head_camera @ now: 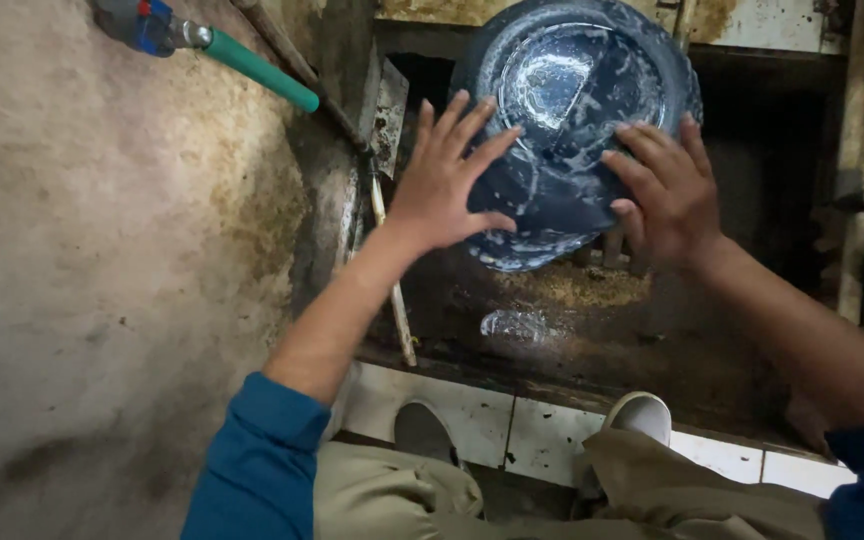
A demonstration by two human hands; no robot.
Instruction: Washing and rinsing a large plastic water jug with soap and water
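Note:
A large dark blue round plate [562,110], wet and streaked with soap foam, is tilted up over a dirty floor drain area. My left hand [447,180] presses flat against the plate's left edge, fingers spread. My right hand [667,190] holds the plate's right edge with the fingers curled over it. Both forearms reach forward out of blue sleeves.
A green hose [257,68] with a blue fitting runs along the stained concrete wall [102,250] at the left. A patch of foam [517,323] lies on the wet dark floor below the plate. White tiles [542,440] edge the pit, where my two shoes [640,412] stand.

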